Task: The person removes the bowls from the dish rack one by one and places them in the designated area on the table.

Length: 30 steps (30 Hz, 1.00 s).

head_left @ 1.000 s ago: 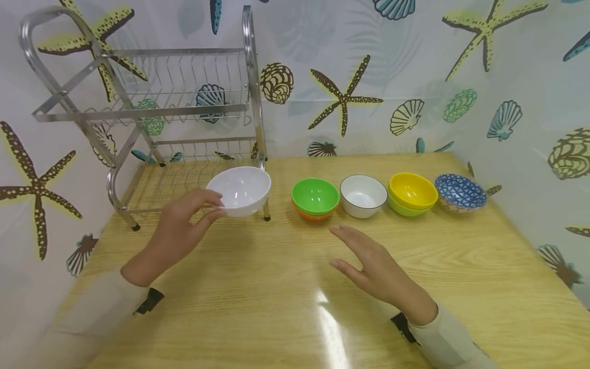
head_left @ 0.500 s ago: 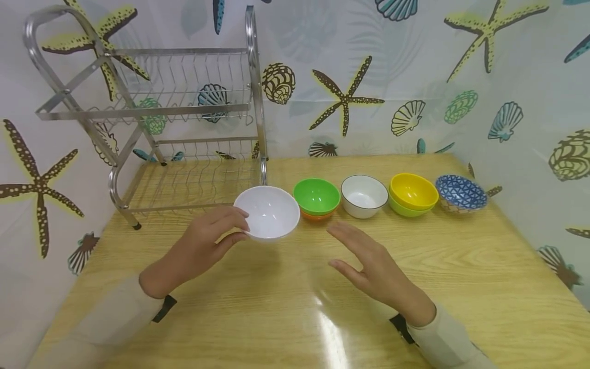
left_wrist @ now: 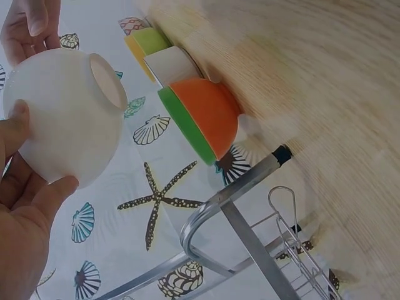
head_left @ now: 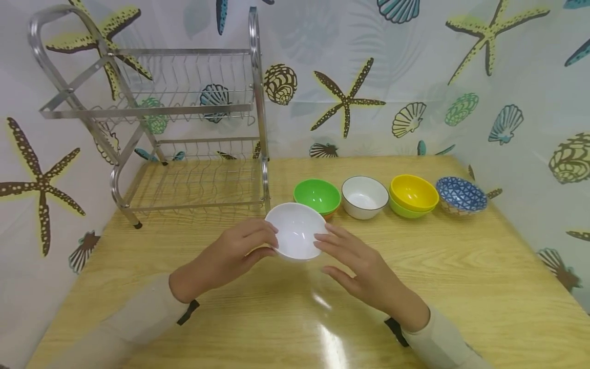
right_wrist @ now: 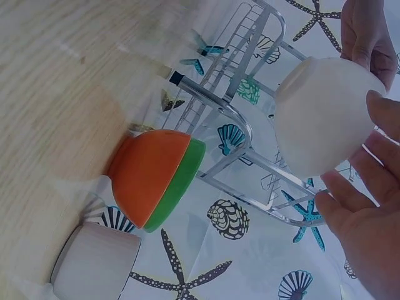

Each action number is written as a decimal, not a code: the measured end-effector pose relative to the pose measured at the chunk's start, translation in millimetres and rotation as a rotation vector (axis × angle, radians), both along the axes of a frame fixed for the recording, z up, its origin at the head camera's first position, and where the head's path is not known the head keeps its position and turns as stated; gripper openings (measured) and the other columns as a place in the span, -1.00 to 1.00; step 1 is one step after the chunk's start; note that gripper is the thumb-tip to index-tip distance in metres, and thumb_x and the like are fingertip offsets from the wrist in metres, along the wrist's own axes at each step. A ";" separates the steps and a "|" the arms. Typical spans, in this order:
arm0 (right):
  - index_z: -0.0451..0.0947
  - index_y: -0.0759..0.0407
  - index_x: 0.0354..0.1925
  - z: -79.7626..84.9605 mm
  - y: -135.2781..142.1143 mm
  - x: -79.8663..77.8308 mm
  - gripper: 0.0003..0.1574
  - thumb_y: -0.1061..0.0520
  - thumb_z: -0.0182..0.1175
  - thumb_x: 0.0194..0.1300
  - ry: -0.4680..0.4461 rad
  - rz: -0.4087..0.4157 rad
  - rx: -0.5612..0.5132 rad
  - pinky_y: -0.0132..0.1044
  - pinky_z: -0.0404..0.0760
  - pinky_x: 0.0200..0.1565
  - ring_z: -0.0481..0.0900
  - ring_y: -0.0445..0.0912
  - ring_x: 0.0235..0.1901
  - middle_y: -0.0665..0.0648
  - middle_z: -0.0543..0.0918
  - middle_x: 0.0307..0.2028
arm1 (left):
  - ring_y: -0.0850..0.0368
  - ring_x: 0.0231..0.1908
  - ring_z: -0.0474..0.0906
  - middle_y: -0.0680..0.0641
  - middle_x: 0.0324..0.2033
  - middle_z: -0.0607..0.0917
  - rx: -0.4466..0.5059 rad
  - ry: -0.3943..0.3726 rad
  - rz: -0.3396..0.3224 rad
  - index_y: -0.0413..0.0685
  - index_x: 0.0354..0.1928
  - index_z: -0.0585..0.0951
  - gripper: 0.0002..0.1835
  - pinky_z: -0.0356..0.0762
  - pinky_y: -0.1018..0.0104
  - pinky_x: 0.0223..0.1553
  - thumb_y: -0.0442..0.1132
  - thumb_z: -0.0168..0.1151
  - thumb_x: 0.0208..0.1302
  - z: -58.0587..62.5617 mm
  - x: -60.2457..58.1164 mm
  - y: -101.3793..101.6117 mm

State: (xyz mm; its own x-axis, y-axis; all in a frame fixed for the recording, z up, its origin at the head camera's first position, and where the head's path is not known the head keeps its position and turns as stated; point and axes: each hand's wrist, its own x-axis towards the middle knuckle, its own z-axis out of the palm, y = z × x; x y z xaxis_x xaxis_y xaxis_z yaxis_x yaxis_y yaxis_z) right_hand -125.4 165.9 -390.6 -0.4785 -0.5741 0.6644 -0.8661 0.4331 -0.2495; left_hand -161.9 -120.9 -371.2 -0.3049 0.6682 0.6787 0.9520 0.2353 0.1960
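A plain white bowl (head_left: 297,230) is held above the table, its opening tilted toward the head camera. My left hand (head_left: 230,253) grips it by the left rim, fingers on the inside and thumb below. My right hand (head_left: 364,266) is at the right rim with fingertips overlapping the edge; its fingers are loosely extended and the thumb stands apart. The left wrist view shows the bowl's round outside and foot ring (left_wrist: 107,82). Behind it, a green bowl (head_left: 318,193) sits in an orange bowl (right_wrist: 150,175), partly hidden in the head view.
A two-tier metal dish rack (head_left: 193,207) stands at the back left. Right of the green bowl are a dark-rimmed white bowl (head_left: 364,197), a yellow bowl (head_left: 414,192) stacked in a lime bowl (head_left: 410,211), and a blue patterned bowl (head_left: 461,195). Patterned cloth (head_left: 295,123) hangs behind.
My left hand has carried the white bowl from beside the rack rightward and nearer. My right hand has shifted slightly, its fingertips now meeting the bowl's rim.
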 end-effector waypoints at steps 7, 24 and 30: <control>0.58 0.20 0.07 -1.0 -1.5 0.5 -0.63 0.05 0.14 0.39 0.048 0.025 -0.009 -0.26 0.42 0.24 0.50 0.12 0.16 0.13 0.64 0.05 | 0.03 -0.06 0.58 -0.06 -0.17 0.63 0.007 0.016 -0.032 -0.14 -0.26 0.56 -0.70 0.58 0.37 0.02 -0.43 0.46 -0.04 -1.6 0.6 9.6; 0.70 0.19 -0.24 2.5 3.8 4.4 -0.60 -0.03 0.02 0.41 0.042 -0.098 -0.028 -0.25 0.60 0.01 0.66 0.09 -0.04 0.11 0.74 -0.20 | 0.04 -0.08 0.58 -0.07 -0.18 0.63 0.004 0.068 -0.036 -0.15 -0.26 0.55 -0.75 0.58 0.37 0.01 -0.38 0.42 0.04 -2.7 0.1 19.9; 0.68 0.18 -0.28 4.6 5.0 3.0 -0.60 -0.02 0.00 0.44 0.127 -0.104 -0.027 -0.24 0.64 -0.06 0.68 0.07 -0.11 0.10 0.74 -0.24 | 0.04 -0.08 0.58 -0.07 -0.18 0.61 0.010 0.070 -0.040 -0.15 -0.25 0.56 -0.71 0.58 0.38 0.01 -0.40 0.45 -0.01 -4.1 1.5 20.1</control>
State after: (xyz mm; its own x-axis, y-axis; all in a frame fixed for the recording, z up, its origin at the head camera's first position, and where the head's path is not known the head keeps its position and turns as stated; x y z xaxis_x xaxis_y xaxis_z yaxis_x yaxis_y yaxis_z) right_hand -122.4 171.0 -386.0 -0.4453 -0.5073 0.7378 -0.8424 0.5167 -0.1532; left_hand -160.3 -100.8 -375.3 -0.2291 0.6722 0.7040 0.9721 0.1948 0.1303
